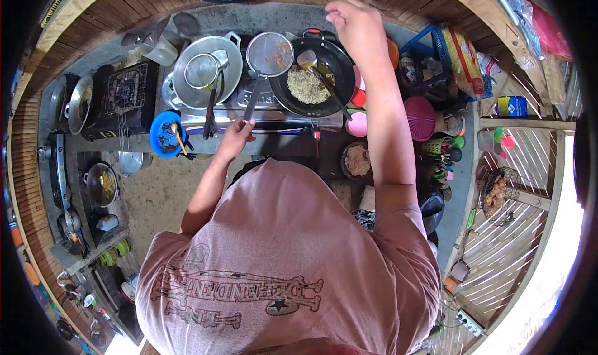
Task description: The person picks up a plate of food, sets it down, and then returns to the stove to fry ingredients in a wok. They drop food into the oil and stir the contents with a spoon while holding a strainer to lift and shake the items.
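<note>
My left hand (235, 138) is closed round the handle of a mesh strainer (265, 52). Brown bits lie in its mesh, which is held over the stove beside the wok. My right hand (358, 28) is raised beyond the wok, close to the wooden wall, with its fingers curled together; whether something is in them I cannot make out. Below it sits a black wok (286, 99) with pale chopped food (308, 87) and some oil. A spatula (329, 86) rests in the wok, its dark handle over the near rim.
Left of the strainer, a metal pot (232, 74) carries a second strainer (202, 70) and a ladle. A blue bowl (157, 123) with dark bits and an orange-handled utensil stands nearer. Pink containers (420, 118) and a blue rack (423, 40) are on the right. A grill (124, 88) stands far left.
</note>
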